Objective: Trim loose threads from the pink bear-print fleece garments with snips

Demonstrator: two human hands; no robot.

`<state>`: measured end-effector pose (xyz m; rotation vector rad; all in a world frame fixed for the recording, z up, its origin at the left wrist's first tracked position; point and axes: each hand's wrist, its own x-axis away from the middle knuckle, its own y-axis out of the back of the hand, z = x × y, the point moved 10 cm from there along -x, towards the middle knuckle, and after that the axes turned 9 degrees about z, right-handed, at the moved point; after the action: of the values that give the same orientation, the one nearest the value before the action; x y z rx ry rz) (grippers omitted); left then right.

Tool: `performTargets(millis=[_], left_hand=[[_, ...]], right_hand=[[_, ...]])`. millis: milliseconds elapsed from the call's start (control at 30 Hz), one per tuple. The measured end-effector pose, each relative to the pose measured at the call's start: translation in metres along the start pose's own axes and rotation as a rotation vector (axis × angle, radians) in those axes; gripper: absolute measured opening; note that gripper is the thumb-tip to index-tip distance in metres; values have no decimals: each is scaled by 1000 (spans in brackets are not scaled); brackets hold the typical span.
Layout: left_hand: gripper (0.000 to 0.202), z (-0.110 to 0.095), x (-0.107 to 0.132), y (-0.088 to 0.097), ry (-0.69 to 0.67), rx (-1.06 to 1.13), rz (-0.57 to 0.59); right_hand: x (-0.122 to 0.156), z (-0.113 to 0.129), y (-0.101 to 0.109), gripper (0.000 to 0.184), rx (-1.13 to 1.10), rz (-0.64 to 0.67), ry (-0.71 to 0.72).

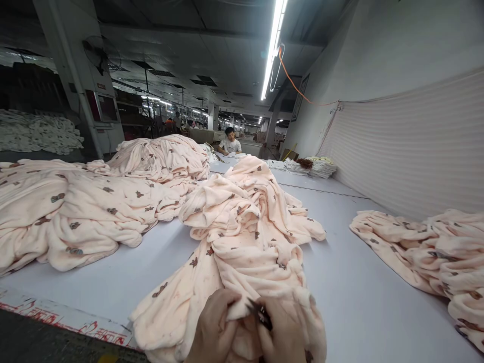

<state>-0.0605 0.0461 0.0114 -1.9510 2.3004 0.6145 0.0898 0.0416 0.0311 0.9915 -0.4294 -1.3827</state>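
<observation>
A pale pink plush garment [257, 269] with brown printed motifs lies bunched on the table in front of me. My left hand [214, 325] is closed, pinching a fold of its near part between thumb and fingers. My right hand [282, 333] is closed around small dark thread snips [261, 314]. Their tips point left, close to the fold in my left hand. The snips are slightly blurred and partly covered by my fingers, so I cannot make out whether the blades touch the fabric.
Large heaps of the same pink fabric [102, 206] cover the table's left side. Another pink pile [427, 252] lies at the right. The white table [351, 302] runs back towards a seated person [230, 142]. Stacked white cloths [321, 167] stand by the striped curtain [412, 146].
</observation>
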Motion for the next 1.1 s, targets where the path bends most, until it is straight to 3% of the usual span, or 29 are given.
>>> performTargets(millis=[67,167,300,433,600,733,867,1100], left_hand=[[13,12,-6,-13,157,212,131],[28,32,-4,-23,392,556,159],[35,43,0,-33,499,792,194],[37,33,-2,-39,481,921,253],[28,25,-4,-37,455,1021,262],[19,24,-4,-33,443,985,317],[21,12,-8,-30,394,868,396],[26,9,-18,-29,422,844,407]], right_hand=[[-7,-10,2,17,4,-22,-75],[-15,-17,5,9,-9,20,-134],[-11,-2,6,12,-47,143,-8],[-2,15,10,26,93,93,151],[-7,8,1,21,22,98,90],[-9,5,2,21,-43,105,106],[-7,-6,14,25,-75,52,16],[0,25,16,23,210,47,157]])
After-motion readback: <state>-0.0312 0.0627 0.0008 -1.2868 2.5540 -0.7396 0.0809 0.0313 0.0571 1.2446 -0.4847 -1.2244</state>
